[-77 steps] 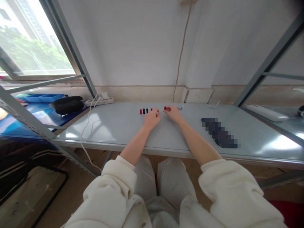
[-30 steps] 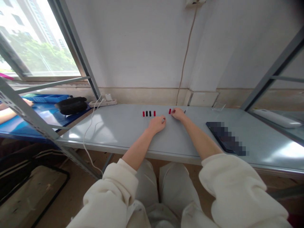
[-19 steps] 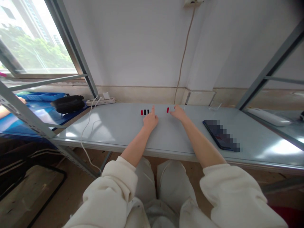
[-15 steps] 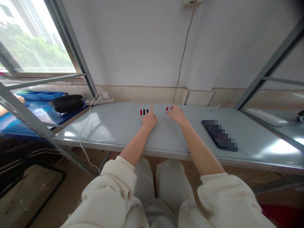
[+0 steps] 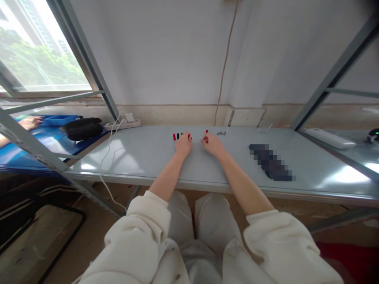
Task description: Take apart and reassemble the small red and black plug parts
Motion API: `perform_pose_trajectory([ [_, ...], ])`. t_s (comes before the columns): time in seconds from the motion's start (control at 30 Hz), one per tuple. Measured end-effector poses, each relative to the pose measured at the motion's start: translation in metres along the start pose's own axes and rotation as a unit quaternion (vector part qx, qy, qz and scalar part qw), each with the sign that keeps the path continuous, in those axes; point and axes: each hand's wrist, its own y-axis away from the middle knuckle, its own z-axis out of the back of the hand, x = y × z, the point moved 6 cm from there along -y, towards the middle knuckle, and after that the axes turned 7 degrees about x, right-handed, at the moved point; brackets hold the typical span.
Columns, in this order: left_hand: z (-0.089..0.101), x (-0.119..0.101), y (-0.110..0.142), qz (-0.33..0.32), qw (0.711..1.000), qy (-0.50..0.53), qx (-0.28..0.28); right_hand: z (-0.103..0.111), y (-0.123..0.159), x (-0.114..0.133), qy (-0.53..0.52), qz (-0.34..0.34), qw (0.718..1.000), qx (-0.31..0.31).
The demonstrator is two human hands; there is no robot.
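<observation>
My left hand (image 5: 184,144) is closed over the right end of a short row of small cylinders, its thumb and fingers pinched at a red cylinder (image 5: 190,137) that shows beside the fingertips. Left of it stand another red cylinder (image 5: 174,137) and a black cylinder (image 5: 178,136); a second black one (image 5: 181,134) is mostly behind the hand. My right hand (image 5: 213,144) has its fingertips pressed together low over the table; whatever is between them is hidden. Just behind it stands a separate red cylinder (image 5: 206,131), partly covered by the fingers.
Small metal pieces (image 5: 221,133) lie behind my right hand on the grey table (image 5: 160,157). A dark, blurred-out flat object (image 5: 271,162) is on the right, a clear container (image 5: 264,129) behind it. A power strip (image 5: 122,125) with a white cable sits back left. Another person's hand (image 5: 32,122) is far left.
My left hand, its index finger stretched out half a second ago, has curled into a pinch at the red cylinder. My right hand has moved slightly left and nearer, its fingertips closing.
</observation>
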Motion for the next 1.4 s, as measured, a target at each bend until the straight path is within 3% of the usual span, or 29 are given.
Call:
perform_pose_trajectory([
  [0.1, -0.002, -0.005, -0.004, -0.025, 0.987, 0.157, 0.016, -0.003, -0.001, -0.005, -0.015, -0.046, 0.999, -0.010],
  [0.27, -0.007, -0.012, -0.003, 0.007, 0.922, 0.375, 0.096, -0.002, -0.002, -0.004, -0.092, -0.046, 0.994, -0.027],
  [0.4, -0.005, -0.017, 0.000, 0.003, 0.884, 0.449, 0.132, 0.009, -0.001, 0.005, -0.139, 0.007, 0.988, -0.063],
  [0.57, -0.006, -0.019, 0.001, -0.005, 0.861, 0.484, 0.156, 0.021, 0.004, 0.011, -0.161, 0.029, 0.982, -0.096],
  [0.97, -0.012, -0.027, 0.006, -0.004, 0.873, 0.451, 0.186, 0.026, 0.008, 0.014, -0.171, 0.036, 0.978, -0.111],
  [1.13, -0.012, -0.019, 0.002, 0.020, 0.882, 0.444, 0.155, 0.024, 0.009, 0.019, -0.172, 0.061, 0.979, -0.089],
  [1.4, -0.007, 0.002, -0.004, 0.097, 0.896, 0.431, 0.055, 0.016, 0.005, 0.023, -0.163, 0.118, 0.978, -0.052],
])
